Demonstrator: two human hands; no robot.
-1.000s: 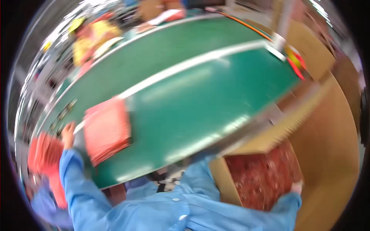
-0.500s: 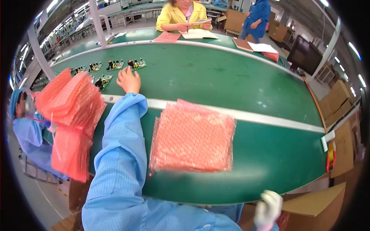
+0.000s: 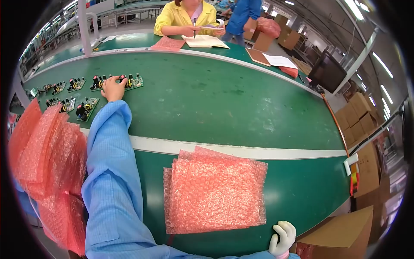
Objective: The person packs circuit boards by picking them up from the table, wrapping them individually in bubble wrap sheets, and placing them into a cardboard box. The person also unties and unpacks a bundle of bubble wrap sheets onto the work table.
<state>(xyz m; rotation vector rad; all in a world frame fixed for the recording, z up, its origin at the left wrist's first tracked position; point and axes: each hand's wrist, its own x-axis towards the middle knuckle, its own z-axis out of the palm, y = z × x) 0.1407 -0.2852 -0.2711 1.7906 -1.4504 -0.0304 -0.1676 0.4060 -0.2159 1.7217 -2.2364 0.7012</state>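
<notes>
My left hand (image 3: 113,89), bare and in a blue sleeve, reaches to the far left of the green bench. Its thumb and fingers close around a black part with a reddish top on a circuit board (image 3: 135,82). More circuit boards with black and yellow parts lie around it, one of them (image 3: 87,109) nearer to me. My right hand (image 3: 283,238), in a white glove, rests at the bench's near edge, fingers loosely curled, thumb apart, holding nothing. Between my arms lies a stack of pink bubble-wrap bags (image 3: 217,192).
More pink bubble-wrap bags (image 3: 47,155) hang over the left side. A pale metal strip (image 3: 241,151) crosses the bench. An open cardboard box (image 3: 340,233) stands at the lower right, and a monitor (image 3: 327,67) at the far right. A person in yellow (image 3: 185,19) sits opposite, near an open notebook (image 3: 205,41).
My left hand has come down onto a circuit board and closed on its part. My right hand has moved up to the bench edge. The whole view has shifted.
</notes>
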